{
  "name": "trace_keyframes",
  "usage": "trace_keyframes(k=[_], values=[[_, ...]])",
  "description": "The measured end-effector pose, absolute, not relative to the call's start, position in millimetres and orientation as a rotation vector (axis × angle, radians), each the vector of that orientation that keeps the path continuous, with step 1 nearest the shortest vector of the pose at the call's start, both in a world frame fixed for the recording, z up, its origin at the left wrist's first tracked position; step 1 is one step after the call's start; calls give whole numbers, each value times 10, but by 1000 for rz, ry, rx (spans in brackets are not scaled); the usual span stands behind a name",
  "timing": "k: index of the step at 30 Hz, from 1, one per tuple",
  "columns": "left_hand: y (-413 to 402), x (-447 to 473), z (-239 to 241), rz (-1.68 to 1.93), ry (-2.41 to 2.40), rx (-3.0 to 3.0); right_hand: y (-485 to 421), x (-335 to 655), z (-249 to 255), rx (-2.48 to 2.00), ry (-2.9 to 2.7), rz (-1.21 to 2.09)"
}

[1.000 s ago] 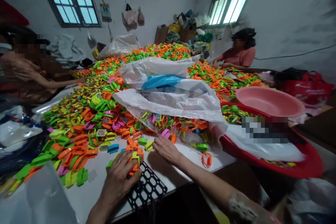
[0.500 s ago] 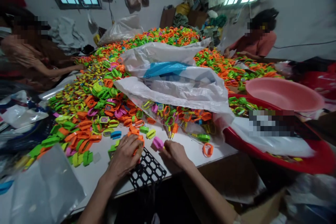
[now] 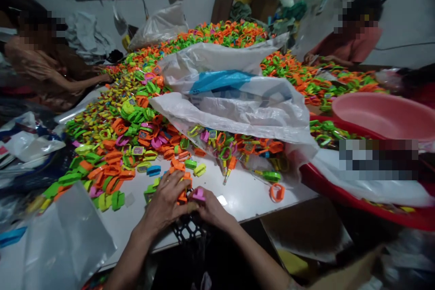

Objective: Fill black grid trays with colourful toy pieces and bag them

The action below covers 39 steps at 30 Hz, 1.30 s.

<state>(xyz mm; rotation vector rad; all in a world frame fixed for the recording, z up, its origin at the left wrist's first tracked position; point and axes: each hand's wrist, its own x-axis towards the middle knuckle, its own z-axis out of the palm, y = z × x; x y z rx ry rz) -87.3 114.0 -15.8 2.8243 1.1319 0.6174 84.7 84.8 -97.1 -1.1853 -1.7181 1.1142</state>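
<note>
My left hand (image 3: 168,197) is curled over a few orange toy watches (image 3: 182,196) at the front of the white table, its thumb reaching towards my right hand. A pink toy watch (image 3: 198,194) is pinched in my right hand (image 3: 214,210), close beside the left one. Beneath both hands a black plastic grid (image 3: 188,230) lies at the table edge, partly covered by them. Green toy watches (image 3: 148,194) sit just left of my left hand, and a blue one (image 3: 153,170) lies beyond it.
A big heap of coloured toy watches (image 3: 115,158) spreads across the table, with a white plastic sack (image 3: 238,113) over its middle. Right stand a pink basin (image 3: 384,118) and a red tub (image 3: 316,186). Clear bags (image 3: 68,240) lie front left. Two people work at the far sides.
My right hand has moved left and towards me with the pink toy watch, up against my left hand. My left thumb now extends towards it. The view has shifted slightly.
</note>
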Motion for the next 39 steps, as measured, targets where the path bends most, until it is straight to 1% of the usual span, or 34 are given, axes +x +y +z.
trace_keyframes(k=[4,7,10,12,15,16,18,22,24,27,29,32,35,39], values=[[1171,-864,-218,565,1124,2883,973,747,-912,-1354,-2094,897],[1209,-884,-246,583,1177,2909,1066,731,-821,-1366,-2255,944],[1239,-914,-269,630,1138,2919,1096,955,-702,-1279,-2199,1002],[1254,-924,-292,685,1105,2924,1125,1196,-604,-1458,-2103,863],[1263,-930,-320,733,1101,2937,1252,1494,-462,-1997,-2071,483],[1259,-936,-317,727,1112,2943,1303,1549,-424,-2118,-2093,401],[1236,-951,-272,685,1143,2949,1374,1589,-364,-2211,-2146,348],[1198,-928,-38,655,1258,2902,1238,1500,-331,-2108,-2129,255],[1227,-861,68,628,1272,2888,1064,1413,-394,-1953,-2117,338],[1300,-744,85,382,1201,2885,840,1264,-603,-1643,-1966,686],[1327,-708,15,243,1208,2850,781,1177,-744,-1528,-1652,946],[1325,-730,-94,240,1239,2815,811,1071,-819,-1352,-1199,1225],[1333,-768,-138,291,1214,2782,910,965,-794,-1196,-1163,1350],[1357,-762,-108,318,1202,2677,1014,831,-869,-1255,-1198,1383]])
